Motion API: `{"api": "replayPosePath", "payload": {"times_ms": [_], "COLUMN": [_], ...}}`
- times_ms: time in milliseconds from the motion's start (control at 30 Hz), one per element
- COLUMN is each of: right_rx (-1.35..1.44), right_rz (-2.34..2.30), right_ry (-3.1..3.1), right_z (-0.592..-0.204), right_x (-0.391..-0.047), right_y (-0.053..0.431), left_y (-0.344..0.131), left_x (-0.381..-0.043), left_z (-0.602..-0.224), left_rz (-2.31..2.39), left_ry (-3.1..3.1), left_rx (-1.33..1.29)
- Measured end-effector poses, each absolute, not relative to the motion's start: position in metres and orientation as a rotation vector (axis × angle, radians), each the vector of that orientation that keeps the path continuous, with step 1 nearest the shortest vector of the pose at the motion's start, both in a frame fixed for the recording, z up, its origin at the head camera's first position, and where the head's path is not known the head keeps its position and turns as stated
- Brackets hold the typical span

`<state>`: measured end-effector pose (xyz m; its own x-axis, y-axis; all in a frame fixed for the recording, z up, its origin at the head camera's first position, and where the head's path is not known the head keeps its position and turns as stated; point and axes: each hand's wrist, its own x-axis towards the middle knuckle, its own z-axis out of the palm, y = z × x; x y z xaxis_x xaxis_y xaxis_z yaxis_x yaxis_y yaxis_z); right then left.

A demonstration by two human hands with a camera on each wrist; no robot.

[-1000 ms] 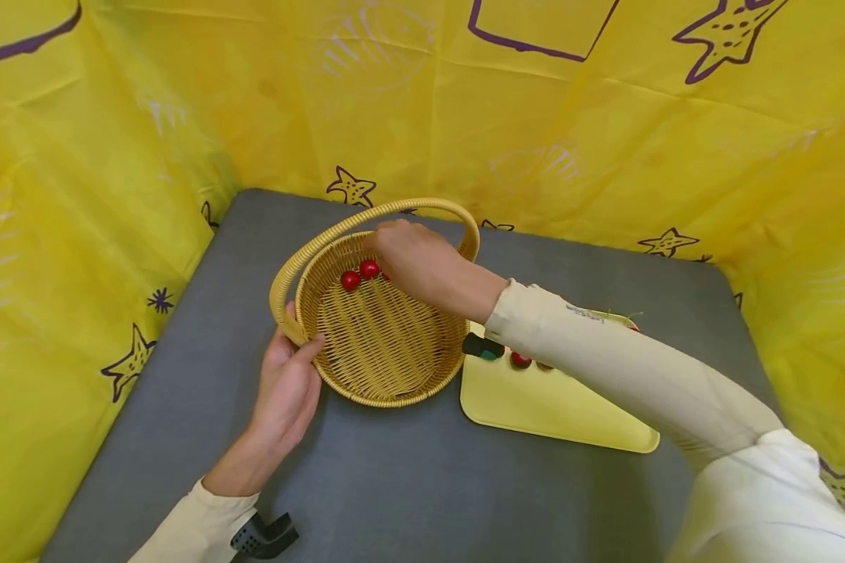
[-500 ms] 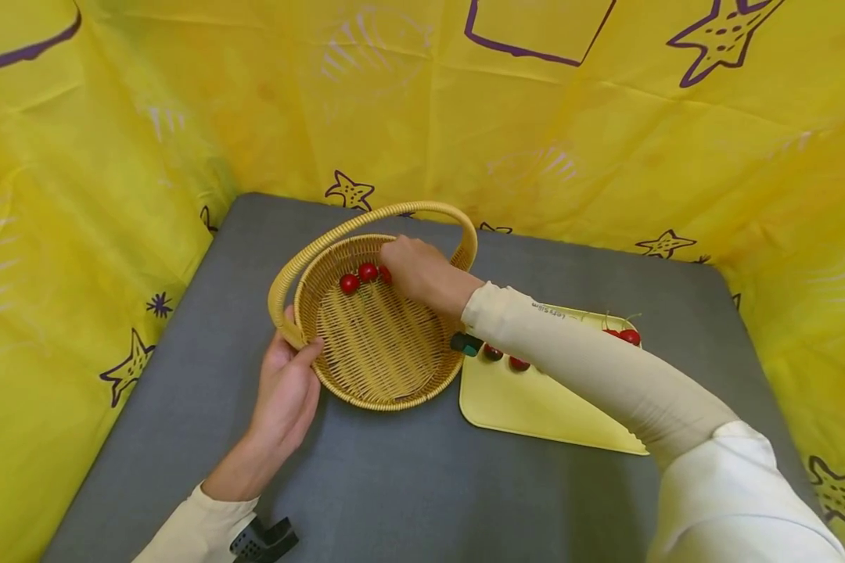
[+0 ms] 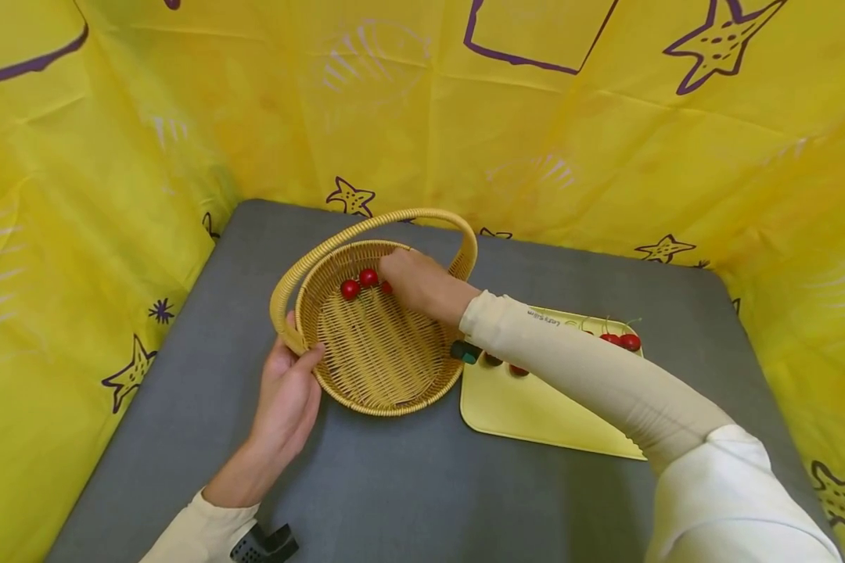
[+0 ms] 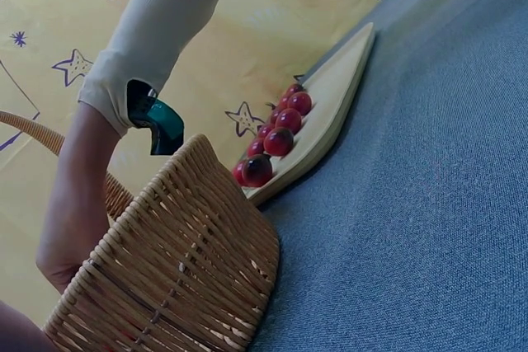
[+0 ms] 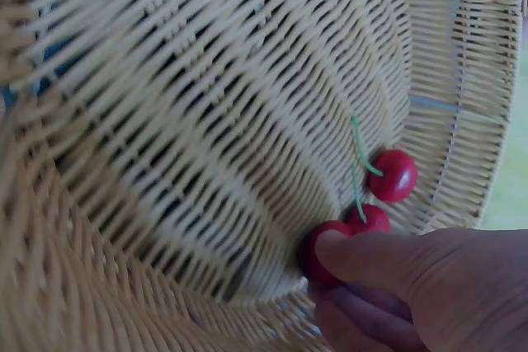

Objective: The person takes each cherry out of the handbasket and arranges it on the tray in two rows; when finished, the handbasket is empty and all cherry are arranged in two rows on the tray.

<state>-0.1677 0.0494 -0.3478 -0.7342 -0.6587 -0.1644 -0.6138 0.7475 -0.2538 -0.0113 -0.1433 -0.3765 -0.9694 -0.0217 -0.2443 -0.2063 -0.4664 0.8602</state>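
A round wicker basket [image 3: 380, 367] with a tall handle stands on the grey table. My left hand [image 3: 289, 403] grips its left rim, thumb over the edge beside the handle's foot. Inside the basket my right hand [image 3: 415, 281] reaches to the far side. In the right wrist view, that hand's thumb and fingers pinch a red cherry [image 5: 322, 251] low against the woven bottom. Two more cherries lie beside it: one touching or nearly touching [image 5: 371, 218], the other, a stemmed cherry [image 5: 394, 176], a little farther off.
A pale yellow tray [image 3: 535, 414] lies right of the basket, partly under my right forearm. Several cherries [image 4: 279, 142] sit on it in rows, some with green stems. Yellow patterned cloth [image 3: 422, 117] hangs around the table's back and sides.
My right hand has moved down and slightly right inside the basket, carrying the cherry to the bottom near the other two. The left hand keeps its hold on the rim.
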Motion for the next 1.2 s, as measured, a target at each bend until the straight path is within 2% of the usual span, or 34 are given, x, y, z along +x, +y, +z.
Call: {"api": "replayPosePath", "payload": {"times_ms": [267, 567, 800, 967, 1200], "right_rx": [-1.002, -1.046, -1.044, -0.907, -0.592], "right_rz": [-0.357, -0.420, -0.706, -0.766, -0.787], "right_ry": [2.652, 2.575, 2.513, 2.563, 2.666], "right_z": [-0.340, -0.281, -0.237, -0.218, -0.215], "right_x": [-0.165, -0.131, -0.100, -0.085, -0.062], "right_y": [0.054, 0.073, 0.129, 0.176, 0.242], "left_y": [-0.139, -0.137, -0.137, -0.138, -0.137], "left_x": [-0.012, -0.011, -0.009, -0.010, -0.009], "left_z": [-0.375, -0.375, -0.376, -0.374, -0.374], "left_rz": [2.602, 2.608, 2.601, 2.607, 2.605], "left_ry": [1.542, 1.533, 1.536, 1.531, 1.536], "left_rx": [-0.335, -0.348, -0.335, -0.349, -0.358]}}
